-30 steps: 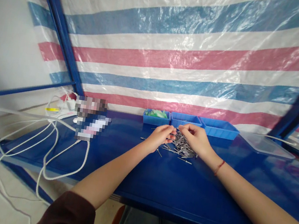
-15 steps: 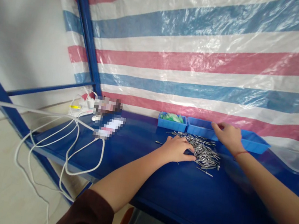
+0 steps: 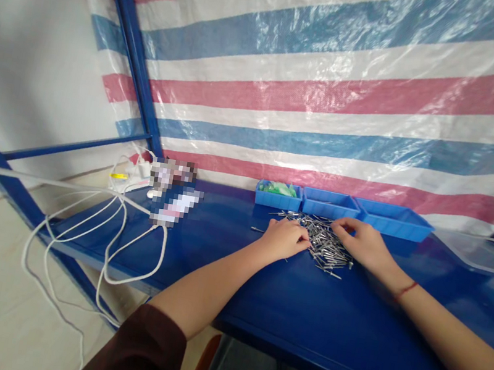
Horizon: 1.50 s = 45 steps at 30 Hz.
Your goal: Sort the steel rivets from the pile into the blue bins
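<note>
A loose pile of silvery pin-like metal pieces, which look like blind rivets (image 3: 324, 247), lies on the blue tabletop (image 3: 301, 318). My left hand (image 3: 285, 240) rests against the pile's left side, fingers curled and thumb close to the index finger. Whatever it may grip is hidden. On the pile's right edge is my right hand (image 3: 362, 246), its fingers bent down and thumb and fingertips drawn together among the rivets. I cannot make out what is between them. Behind the pile stand a blue middle bin (image 3: 330, 210) and a longer blue right bin (image 3: 393, 227).
A small blue bin (image 3: 277, 201) with green plastic stands at the left of the row. White cables (image 3: 162, 259) loop over the table's left end near a blurred-out item (image 3: 178, 206). A clear plastic sheet or lid (image 3: 480, 253) lies far right. Striped sheeting (image 3: 312, 95) hangs behind.
My right hand has come down from over the blue bins to the right edge of the rivet pile. My left hand's thumb and fingers have drawn closer together. The view has shifted slightly.
</note>
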Each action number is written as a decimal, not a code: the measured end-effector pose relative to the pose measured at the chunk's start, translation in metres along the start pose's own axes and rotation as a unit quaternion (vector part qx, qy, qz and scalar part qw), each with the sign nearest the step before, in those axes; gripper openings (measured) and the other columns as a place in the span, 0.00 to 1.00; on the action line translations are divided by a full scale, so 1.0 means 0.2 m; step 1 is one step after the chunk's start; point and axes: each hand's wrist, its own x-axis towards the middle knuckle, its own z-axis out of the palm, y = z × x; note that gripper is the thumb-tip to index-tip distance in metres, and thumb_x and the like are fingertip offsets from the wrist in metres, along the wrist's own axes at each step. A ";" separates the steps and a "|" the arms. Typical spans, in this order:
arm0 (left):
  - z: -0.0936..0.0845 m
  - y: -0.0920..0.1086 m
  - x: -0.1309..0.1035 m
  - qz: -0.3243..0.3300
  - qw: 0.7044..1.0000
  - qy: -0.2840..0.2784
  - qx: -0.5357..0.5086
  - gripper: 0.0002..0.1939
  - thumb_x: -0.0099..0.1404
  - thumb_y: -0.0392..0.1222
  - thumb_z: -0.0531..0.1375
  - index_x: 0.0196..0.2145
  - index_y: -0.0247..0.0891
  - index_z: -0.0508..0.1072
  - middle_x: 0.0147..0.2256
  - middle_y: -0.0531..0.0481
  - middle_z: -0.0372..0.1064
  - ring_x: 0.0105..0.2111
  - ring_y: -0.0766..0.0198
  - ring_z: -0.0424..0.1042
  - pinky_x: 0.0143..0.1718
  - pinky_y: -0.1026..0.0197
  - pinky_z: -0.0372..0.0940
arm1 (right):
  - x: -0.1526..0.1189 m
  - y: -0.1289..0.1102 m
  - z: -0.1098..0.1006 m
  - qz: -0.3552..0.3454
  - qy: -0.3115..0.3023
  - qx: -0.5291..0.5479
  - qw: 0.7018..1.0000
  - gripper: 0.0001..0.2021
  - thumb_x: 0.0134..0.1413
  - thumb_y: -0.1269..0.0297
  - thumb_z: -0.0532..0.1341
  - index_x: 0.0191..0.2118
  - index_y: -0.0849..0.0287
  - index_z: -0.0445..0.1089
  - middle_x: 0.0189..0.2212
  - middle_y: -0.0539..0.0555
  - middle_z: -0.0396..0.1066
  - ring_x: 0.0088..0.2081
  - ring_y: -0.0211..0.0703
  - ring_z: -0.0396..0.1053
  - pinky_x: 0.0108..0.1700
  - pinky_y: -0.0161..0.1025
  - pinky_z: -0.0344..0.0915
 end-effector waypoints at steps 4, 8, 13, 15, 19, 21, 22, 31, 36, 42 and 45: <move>0.01 0.00 0.01 0.002 1.000 0.007 -0.009 0.11 0.64 0.48 0.54 0.35 0.44 0.75 0.41 0.51 0.72 0.44 0.55 0.69 0.44 0.49 0.62 | -0.01 -0.04 -0.01 -0.030 0.005 -0.002 1.000 0.10 0.48 0.61 0.55 0.27 0.57 0.72 0.29 0.53 0.76 0.33 0.47 0.73 0.37 0.40 0.65; 0.00 0.00 0.02 -0.002 0.998 0.044 -0.039 0.11 0.66 0.46 0.53 0.36 0.42 0.73 0.39 0.51 0.74 0.43 0.57 0.71 0.46 0.51 0.61 | -0.02 -0.04 0.00 -0.022 -0.002 0.029 0.999 0.11 0.50 0.60 0.55 0.31 0.57 0.73 0.31 0.53 0.76 0.34 0.47 0.73 0.39 0.41 0.65; 0.02 -0.03 0.05 -0.010 0.971 0.122 -0.204 0.09 0.65 0.43 0.53 0.36 0.39 0.72 0.35 0.52 0.75 0.37 0.63 0.72 0.42 0.62 0.63 | -0.04 -0.07 0.01 -0.020 -0.065 0.131 0.989 0.12 0.49 0.55 0.59 0.33 0.57 0.74 0.34 0.53 0.77 0.37 0.47 0.73 0.40 0.42 0.66; 0.04 -0.03 0.06 -0.019 0.949 0.135 -0.283 0.09 0.65 0.42 0.53 0.36 0.37 0.71 0.34 0.50 0.75 0.36 0.65 0.72 0.40 0.64 0.64 | -0.04 -0.09 0.01 -0.017 -0.070 0.175 0.982 0.13 0.49 0.54 0.59 0.32 0.57 0.74 0.34 0.54 0.77 0.37 0.47 0.73 0.41 0.43 0.67; 0.06 -0.02 0.07 -0.032 0.919 0.131 -0.370 0.10 0.65 0.43 0.52 0.36 0.35 0.70 0.34 0.48 0.75 0.35 0.66 0.72 0.39 0.64 0.65 | -0.04 -0.14 0.01 0.019 -0.034 0.264 0.964 0.16 0.43 0.51 0.63 0.33 0.59 0.74 0.32 0.56 0.77 0.34 0.48 0.73 0.39 0.44 0.68; 0.06 -0.01 0.07 -0.026 0.919 0.121 -0.375 0.11 0.65 0.44 0.52 0.36 0.35 0.70 0.34 0.48 0.75 0.34 0.66 0.72 0.39 0.64 0.65 | -0.04 -0.16 0.01 0.034 -0.018 0.298 0.954 0.18 0.41 0.49 0.65 0.32 0.59 0.73 0.30 0.56 0.77 0.33 0.47 0.73 0.38 0.44 0.68; 0.06 -0.01 0.07 -0.021 0.920 0.114 -0.374 0.12 0.66 0.45 0.51 0.36 0.35 0.70 0.35 0.48 0.75 0.34 0.66 0.72 0.39 0.64 0.65 | -0.05 -0.17 0.01 0.038 -0.012 0.311 0.950 0.18 0.40 0.48 0.65 0.31 0.59 0.73 0.30 0.56 0.77 0.33 0.47 0.73 0.39 0.44 0.68; 0.08 0.00 0.06 0.005 0.913 0.086 -0.399 0.12 0.65 0.45 0.54 0.43 0.38 0.69 0.38 0.49 0.74 0.39 0.65 0.72 0.44 0.62 0.65 | -0.05 -0.19 0.00 0.046 0.003 0.326 0.944 0.21 0.36 0.45 0.67 0.28 0.60 0.72 0.26 0.55 0.75 0.29 0.44 0.71 0.36 0.42 0.67; 0.08 0.00 0.06 0.010 0.920 0.085 -0.382 0.11 0.64 0.44 0.55 0.40 0.36 0.69 0.38 0.48 0.73 0.37 0.65 0.72 0.43 0.62 0.65 | -0.06 -0.19 0.01 -0.014 0.011 0.256 0.967 0.19 0.45 0.47 0.62 0.31 0.60 0.74 0.28 0.55 0.75 0.29 0.44 0.71 0.35 0.41 0.66; 0.04 0.00 0.06 0.017 0.912 0.119 -0.392 0.08 0.63 0.42 0.56 0.37 0.36 0.68 0.40 0.48 0.72 0.39 0.65 0.71 0.44 0.62 0.64 | -0.09 -0.23 -0.04 -0.137 0.043 0.124 0.982 0.12 0.54 0.58 0.57 0.33 0.59 0.73 0.28 0.54 0.73 0.29 0.42 0.69 0.34 0.39 0.65; 0.03 -0.01 0.07 0.018 0.916 0.138 -0.375 0.07 0.64 0.42 0.56 0.38 0.36 0.67 0.39 0.49 0.72 0.40 0.66 0.71 0.45 0.62 0.64 | -0.09 -0.22 -0.05 -0.143 0.049 0.099 0.984 0.11 0.54 0.60 0.55 0.34 0.59 0.73 0.29 0.54 0.73 0.30 0.42 0.69 0.35 0.39 0.65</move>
